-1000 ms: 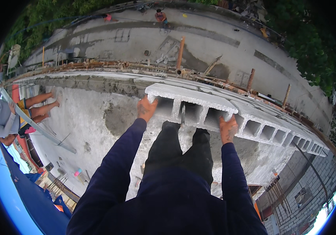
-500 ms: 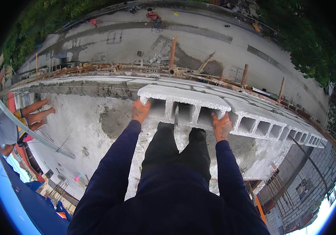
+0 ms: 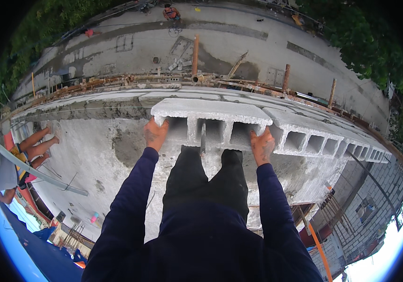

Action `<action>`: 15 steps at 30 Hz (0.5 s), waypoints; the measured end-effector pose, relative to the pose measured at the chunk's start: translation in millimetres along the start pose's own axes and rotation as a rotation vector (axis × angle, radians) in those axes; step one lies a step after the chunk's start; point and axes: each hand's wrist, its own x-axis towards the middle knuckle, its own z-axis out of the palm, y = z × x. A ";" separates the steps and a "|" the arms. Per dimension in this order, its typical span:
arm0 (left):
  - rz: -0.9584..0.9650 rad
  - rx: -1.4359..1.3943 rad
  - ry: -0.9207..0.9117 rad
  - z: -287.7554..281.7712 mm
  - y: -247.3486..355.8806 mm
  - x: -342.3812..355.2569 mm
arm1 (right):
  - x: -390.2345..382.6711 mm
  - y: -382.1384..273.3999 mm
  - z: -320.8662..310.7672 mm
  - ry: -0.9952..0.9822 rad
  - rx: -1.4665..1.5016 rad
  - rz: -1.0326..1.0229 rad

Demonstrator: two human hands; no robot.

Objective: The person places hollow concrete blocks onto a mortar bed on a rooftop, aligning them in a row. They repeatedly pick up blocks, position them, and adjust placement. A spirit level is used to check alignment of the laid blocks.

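Observation:
A grey hollow concrete block [image 3: 211,110] lies along the wall top in front of my legs, its open cells facing me. My left hand [image 3: 156,133] grips its left end, fingers curled into the end recess. At the right end my right hand [image 3: 262,144] is closed round the edge, beside the neighbouring laid block [image 3: 295,124]. A ribbed steel bar [image 3: 203,138] stands up through the middle cell. Wet mortar [image 3: 102,109] runs along the wall to the left of the block, and a taut string line [image 3: 84,112] passes over it.
Rusty scaffold pipes [image 3: 195,56] run just beyond the wall, with a street [image 3: 239,42] far below and a person [image 3: 171,12] on it. Another person's bare legs [image 3: 37,145] are at the left, by a curved metal bar [image 3: 37,167]. A block wall [image 3: 380,211] stands at lower right.
The whole view has shifted slightly, so the block and both hands appear a little further left. The block seems to sit closer to its right neighbour. Both hands keep their hold.

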 end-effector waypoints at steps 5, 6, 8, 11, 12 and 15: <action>0.032 0.056 -0.022 0.7 -3.2 6.4 | 3.9 -5.3 -0.4 -0.047 0.008 0.062; 0.027 0.017 -0.020 1.4 -3.6 6.1 | 5.6 -5.2 -0.1 -0.041 -0.014 0.058; 0.021 0.006 -0.009 2.0 -3.8 5.4 | 6.3 -4.4 2.3 -0.091 -0.037 0.073; 0.010 0.045 0.011 3.0 0.2 2.7 | 6.0 -2.2 5.0 -0.037 0.003 0.058; -0.007 0.041 -0.012 2.0 2.3 1.8 | 5.2 -1.9 5.7 -0.061 -0.012 0.075; -0.050 0.045 -0.022 -0.8 9.1 2.9 | 3.8 -2.0 5.5 -0.039 -0.032 0.081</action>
